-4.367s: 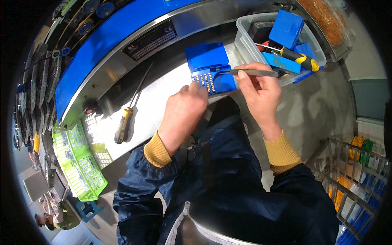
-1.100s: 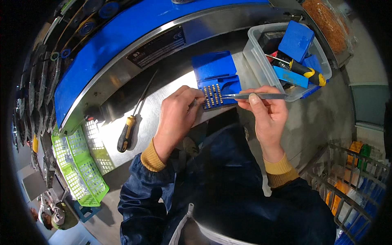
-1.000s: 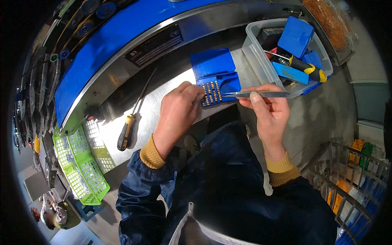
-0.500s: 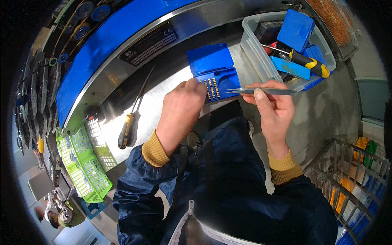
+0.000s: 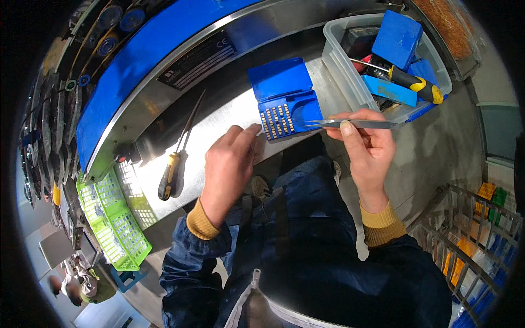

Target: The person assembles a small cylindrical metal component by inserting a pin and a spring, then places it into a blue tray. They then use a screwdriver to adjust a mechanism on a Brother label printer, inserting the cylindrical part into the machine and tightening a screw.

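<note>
Biggest first: there's a silver metal desk (image 5: 219, 117), with a clear plastic bin (image 5: 347, 82) full of odds and ends at its right. A lime-green mesh plastic basket (image 5: 112, 218) is off to the left, and a long thin screwdriver with a black-and-yellow handle (image 5: 171, 167) lies at the left of the desk, nobody touching it.

The flat bright-blue plastic box (image 5: 302, 112) sits at the desk's near edge, between the hands. Opening it is done: the lid's folded back on the far side.

Left hand (image 5: 227, 169) is just left of the box, fingers curled close together; can't tell if there's anything tiny in them. Right hand (image 5: 363, 142) is pinching slim grey metal tweezers (image 5: 374, 124), tips over the box's bare right part, nothing visible in them.

Tiniest bit: small gold-coloured pieces (image 5: 278, 121) stand in rows in the box's left part. I'd call those rows mostly filled; the dark spots might be gaps, too small to say, so what's left is anyone's guess.
</note>
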The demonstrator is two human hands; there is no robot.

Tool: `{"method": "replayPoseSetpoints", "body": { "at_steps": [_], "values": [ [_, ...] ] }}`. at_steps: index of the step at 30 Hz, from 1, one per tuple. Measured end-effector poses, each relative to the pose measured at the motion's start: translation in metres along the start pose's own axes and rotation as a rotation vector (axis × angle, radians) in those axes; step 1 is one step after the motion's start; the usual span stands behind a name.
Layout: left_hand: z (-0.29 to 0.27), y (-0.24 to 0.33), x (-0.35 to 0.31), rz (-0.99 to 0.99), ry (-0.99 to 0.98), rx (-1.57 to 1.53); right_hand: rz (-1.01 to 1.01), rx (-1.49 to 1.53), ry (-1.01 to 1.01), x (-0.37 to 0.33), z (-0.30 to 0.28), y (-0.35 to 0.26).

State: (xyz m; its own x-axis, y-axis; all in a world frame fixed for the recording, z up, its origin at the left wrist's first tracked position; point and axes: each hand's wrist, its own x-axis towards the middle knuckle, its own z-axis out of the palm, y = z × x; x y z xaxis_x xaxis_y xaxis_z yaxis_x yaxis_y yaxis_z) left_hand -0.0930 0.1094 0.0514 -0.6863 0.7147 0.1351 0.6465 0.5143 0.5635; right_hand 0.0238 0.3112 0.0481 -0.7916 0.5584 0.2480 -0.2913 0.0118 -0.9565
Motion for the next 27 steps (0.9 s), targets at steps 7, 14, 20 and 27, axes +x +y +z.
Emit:
{"method": "replayPoseSetpoints", "body": {
  "at_steps": [7, 14, 20, 27],
  "values": [
    [0.021, 0.011, -0.032, -0.064, 0.026, -0.28, 0.057, -0.015, -0.039, -0.006, 0.002, 0.001],
    [0.042, 0.019, -0.08, -0.697, -0.244, -1.225, 0.378, 0.132, -0.489, -0.031, 0.0, 0.012],
    [0.047, 0.013, -0.09, -0.879, -0.157, -1.619, 0.928, 0.224, -0.587, -0.07, 0.022, 0.013],
    [0.033, 0.008, -0.083, -0.816, -0.1, -1.716, 0.279, -0.309, -0.169, -0.05, 0.023, 0.015]
  ]
}}
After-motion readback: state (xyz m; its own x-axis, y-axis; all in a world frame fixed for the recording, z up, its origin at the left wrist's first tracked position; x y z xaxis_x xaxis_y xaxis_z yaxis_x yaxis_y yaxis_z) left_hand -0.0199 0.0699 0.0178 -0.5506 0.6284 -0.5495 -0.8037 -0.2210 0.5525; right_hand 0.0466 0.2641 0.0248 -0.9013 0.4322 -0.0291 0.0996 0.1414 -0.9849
